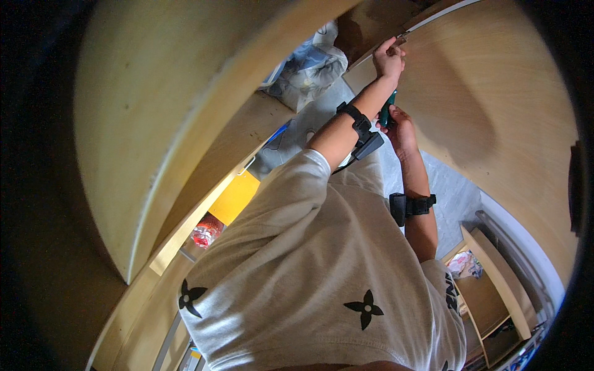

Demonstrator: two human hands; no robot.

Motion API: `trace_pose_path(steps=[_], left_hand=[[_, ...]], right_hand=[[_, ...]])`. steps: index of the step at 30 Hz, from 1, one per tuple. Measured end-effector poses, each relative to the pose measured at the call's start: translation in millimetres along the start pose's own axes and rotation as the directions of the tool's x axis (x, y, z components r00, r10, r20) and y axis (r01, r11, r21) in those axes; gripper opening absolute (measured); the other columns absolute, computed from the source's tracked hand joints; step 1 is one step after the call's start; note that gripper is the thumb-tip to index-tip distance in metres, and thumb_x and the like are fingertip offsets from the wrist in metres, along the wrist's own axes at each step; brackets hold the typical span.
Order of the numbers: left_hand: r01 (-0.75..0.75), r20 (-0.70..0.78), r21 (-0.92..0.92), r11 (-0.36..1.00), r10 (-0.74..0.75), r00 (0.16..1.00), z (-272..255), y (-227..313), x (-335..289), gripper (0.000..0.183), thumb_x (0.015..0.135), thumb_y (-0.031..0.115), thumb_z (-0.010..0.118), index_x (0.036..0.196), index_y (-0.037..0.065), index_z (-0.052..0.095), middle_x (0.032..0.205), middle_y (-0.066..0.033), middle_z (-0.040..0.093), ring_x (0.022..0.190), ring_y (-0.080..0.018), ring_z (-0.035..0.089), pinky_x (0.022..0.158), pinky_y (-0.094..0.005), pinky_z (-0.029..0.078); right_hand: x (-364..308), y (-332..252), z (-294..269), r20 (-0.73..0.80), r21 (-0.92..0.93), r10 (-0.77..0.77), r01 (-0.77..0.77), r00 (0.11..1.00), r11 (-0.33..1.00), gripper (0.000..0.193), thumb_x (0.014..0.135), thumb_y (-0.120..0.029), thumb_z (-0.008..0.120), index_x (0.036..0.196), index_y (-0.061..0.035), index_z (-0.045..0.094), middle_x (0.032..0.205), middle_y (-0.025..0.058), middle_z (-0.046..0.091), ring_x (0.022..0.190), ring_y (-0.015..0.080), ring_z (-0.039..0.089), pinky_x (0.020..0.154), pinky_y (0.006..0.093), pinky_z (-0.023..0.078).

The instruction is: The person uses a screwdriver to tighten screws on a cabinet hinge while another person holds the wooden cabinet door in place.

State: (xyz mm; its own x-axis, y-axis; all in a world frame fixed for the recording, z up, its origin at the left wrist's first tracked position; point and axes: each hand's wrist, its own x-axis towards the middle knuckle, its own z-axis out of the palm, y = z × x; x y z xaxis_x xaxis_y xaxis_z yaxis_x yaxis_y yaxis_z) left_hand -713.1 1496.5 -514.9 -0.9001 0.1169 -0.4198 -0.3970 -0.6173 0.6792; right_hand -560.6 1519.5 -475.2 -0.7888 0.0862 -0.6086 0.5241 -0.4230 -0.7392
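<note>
My left hand [388, 60] reaches up to the edge of a large light-wood panel [513, 93]. Its fingers are curled closed at a small metal fitting [401, 38], possibly a hinge, on that edge. Just below, my right hand [402, 128] is wrapped round a dark green-handled tool [387, 110] that looks like a screwdriver. The tool points up toward my left wrist, and its far end is hidden behind my left forearm. Black straps with small devices sit on both forearms.
A curved wooden edge [185, 111] looms close at the left. Crumpled plastic bags [312, 68] lie beyond my left arm. A yellow box [234, 199] and a red package [207, 232] sit in a compartment at left. An open wooden drawer [486, 297] stands at lower right.
</note>
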Motion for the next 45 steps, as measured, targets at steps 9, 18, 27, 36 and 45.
trace_pose_path(steps=[9,18,27,36,45], left_hand=[[-0.009,0.012,-0.03,1.0,0.009,1.0,1,-2,-2,0.04,0.09,0.001,0.046,0.13,0.006,0.044,0.077,-0.0058,0.058,0.047,-0.0088,0.043,0.04,-0.0241,0.036],[-0.004,0.015,-0.035,0.999,0.005,1.0,-3,-5,1,0.039,0.09,0.003,0.047,0.129,0.008,0.045,0.077,-0.0042,0.058,0.047,-0.0078,0.042,0.041,-0.0223,0.037],[0.038,0.05,-0.029,0.999,-0.036,0.998,-4,1,1,0.036,0.091,0.005,0.048,0.127,0.006,0.046,0.079,-0.0056,0.058,0.049,-0.0093,0.044,0.042,-0.0221,0.037],[0.137,0.215,0.122,0.983,-0.161,0.963,-12,26,-2,0.039,0.09,-0.001,0.042,0.129,0.0,0.041,0.089,-0.0145,0.061,0.059,-0.0176,0.055,0.049,-0.025,0.044],[0.151,0.233,0.2,0.968,-0.196,0.952,3,26,-3,0.049,0.088,-0.001,0.046,0.135,0.0,0.031,0.089,-0.017,0.062,0.059,-0.0192,0.057,0.049,-0.0251,0.045]], right_hand=[[0,2,-1,-0.028,0.006,0.023,-0.023,0.999,1.0,0.023,0.093,-0.018,0.041,0.098,0.0016,0.051,0.079,0.0133,0.06,0.06,0.0179,0.054,0.051,0.0248,0.041],[2,3,-3,-0.007,0.002,0.021,-0.021,1.0,1.0,0.022,0.093,-0.018,0.042,0.1,0.002,0.05,0.079,0.0143,0.06,0.06,0.0189,0.056,0.051,0.0248,0.041],[-1,-1,-1,-0.021,0.006,0.02,-0.02,1.0,1.0,0.022,0.093,-0.018,0.042,0.1,0.0013,0.049,0.079,0.0148,0.061,0.058,0.0188,0.057,0.049,0.0237,0.042],[-3,1,3,0.042,-0.01,0.036,-0.035,0.998,0.999,0.023,0.095,-0.024,0.041,0.098,-0.0024,0.047,0.083,0.0133,0.061,0.064,0.0186,0.059,0.053,0.0245,0.043],[-1,2,7,0.01,0.116,0.042,-0.043,0.999,0.992,0.026,0.094,-0.022,0.046,0.106,0.0012,0.047,0.082,0.015,0.061,0.062,0.0217,0.062,0.05,0.0253,0.048]])
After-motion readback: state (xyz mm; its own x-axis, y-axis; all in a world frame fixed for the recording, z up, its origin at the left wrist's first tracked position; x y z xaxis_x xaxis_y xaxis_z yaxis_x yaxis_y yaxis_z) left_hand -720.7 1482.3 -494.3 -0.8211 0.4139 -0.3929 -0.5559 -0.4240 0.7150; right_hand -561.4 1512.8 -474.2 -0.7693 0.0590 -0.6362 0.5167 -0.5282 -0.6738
